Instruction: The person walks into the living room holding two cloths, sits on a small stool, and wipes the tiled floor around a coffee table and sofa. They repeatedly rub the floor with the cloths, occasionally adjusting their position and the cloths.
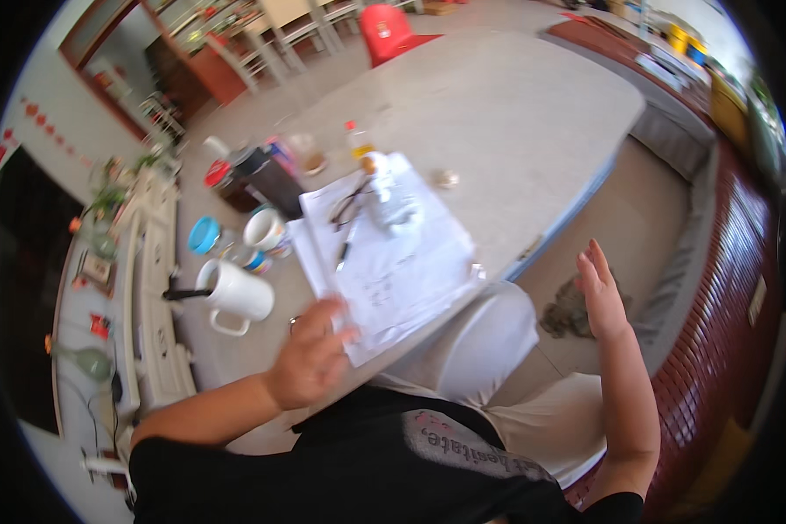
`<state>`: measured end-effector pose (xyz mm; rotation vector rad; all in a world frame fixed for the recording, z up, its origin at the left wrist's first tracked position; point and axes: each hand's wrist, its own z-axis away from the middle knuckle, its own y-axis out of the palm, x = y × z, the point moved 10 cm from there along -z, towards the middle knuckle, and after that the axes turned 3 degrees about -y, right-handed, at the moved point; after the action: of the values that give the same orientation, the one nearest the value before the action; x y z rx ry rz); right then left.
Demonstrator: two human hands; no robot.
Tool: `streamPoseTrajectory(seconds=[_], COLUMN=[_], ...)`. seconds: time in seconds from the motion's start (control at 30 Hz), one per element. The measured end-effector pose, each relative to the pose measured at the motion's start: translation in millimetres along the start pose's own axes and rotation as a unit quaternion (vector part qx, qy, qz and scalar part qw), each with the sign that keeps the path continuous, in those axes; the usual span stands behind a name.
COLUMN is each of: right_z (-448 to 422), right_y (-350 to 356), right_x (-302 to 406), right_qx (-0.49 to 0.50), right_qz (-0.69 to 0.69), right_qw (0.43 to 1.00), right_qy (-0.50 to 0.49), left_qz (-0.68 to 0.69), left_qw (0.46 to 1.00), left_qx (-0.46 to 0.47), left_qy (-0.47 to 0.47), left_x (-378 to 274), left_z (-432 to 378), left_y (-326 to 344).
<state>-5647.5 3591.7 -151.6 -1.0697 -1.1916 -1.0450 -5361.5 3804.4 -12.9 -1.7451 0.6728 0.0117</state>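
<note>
My left hand [311, 357] is raised near the table edge, beside the lower left of some white paper sheets [419, 275]; its fingers are apart and blurred, with nothing seen in them. My right hand [599, 288] is held up beyond the table's right edge, over the floor, fingers extended and holding nothing. On the sheets, which bear writing, lie a pen [344, 252], eyeglasses [348, 208] and a blurred whitish item [396, 203] of unclear kind. A white mug [242, 291] with a black handle sticking out stands left of the sheets.
Left on the table [498, 118] are a patterned mug [264, 229], a blue-lidded jar [204, 236], a red-lidded jar [226, 183] and a dark cylinder [268, 177]. A red-capped bottle [358, 139] stands behind the sheets. A red chair [388, 33] is at the far side; a grey crumpled thing [563, 311] lies on the floor.
</note>
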Motion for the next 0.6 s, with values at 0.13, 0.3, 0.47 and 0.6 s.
streamPoseTrajectory(seconds=[0.13,0.3,0.47,0.6], right_z=[-54.6,-75.8,-76.0,-77.9], right_y=[54.7,107.5,103.8,114.8], right_x=[-12.6,-46.9,-43.0,-34.3], right_qx=[0.003,0.036,0.012,0.041], right_qz=[-0.069,-0.171,-0.206,-0.223], right_qw=[0.993,0.971,0.967,0.966], right_qy=[0.093,0.165,0.147,0.128], left_qz=[-0.15,0.3,0.538,0.516], left_qw=[0.875,0.511,0.438,0.452], left_qx=[-0.297,-0.471,-0.319,-0.317], left_qy=[-0.352,-0.654,-0.646,-0.655], left_x=[82.5,182.8,180.3,183.1], left_z=[169.4,431.9,346.3,364.4], left_y=[-115.2,-46.3,19.6,27.5])
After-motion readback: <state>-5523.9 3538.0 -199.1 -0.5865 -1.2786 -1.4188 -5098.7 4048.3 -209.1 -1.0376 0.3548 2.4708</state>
